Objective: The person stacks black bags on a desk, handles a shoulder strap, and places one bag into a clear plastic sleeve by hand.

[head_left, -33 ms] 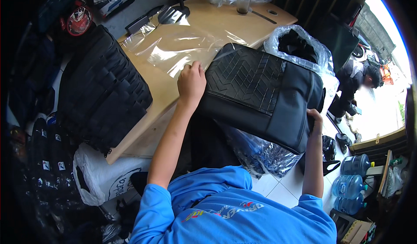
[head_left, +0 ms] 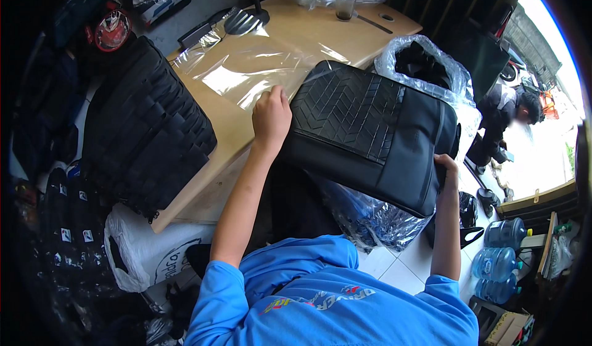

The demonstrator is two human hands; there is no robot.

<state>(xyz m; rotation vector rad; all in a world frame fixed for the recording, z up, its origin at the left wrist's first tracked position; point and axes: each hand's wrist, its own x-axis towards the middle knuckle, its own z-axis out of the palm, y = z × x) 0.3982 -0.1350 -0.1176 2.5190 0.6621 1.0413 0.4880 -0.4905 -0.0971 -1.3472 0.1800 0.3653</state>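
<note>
A black backpack with a chevron-textured front panel is held tilted in front of me, above the near edge of the table. My right hand grips its lower right side, thumb on top and the other fingers hidden behind it. At the backpack's left edge, my left hand is closed in a pinch on the clear plastic bag, which spreads from there across the tabletop. Its fingertips are partly hidden, and whether they also touch the backpack I cannot tell.
On the wooden table stand a lamp and a cup. A black woven-pattern bag leans at the left. Plastic-wrapped goods lie below the backpack. Water jugs stand lower right; a person is beyond the doorway.
The clear plastic has shifted slightly on the table, with its folds and glare changed. Both hands and the backpack stay nearly in place.
</note>
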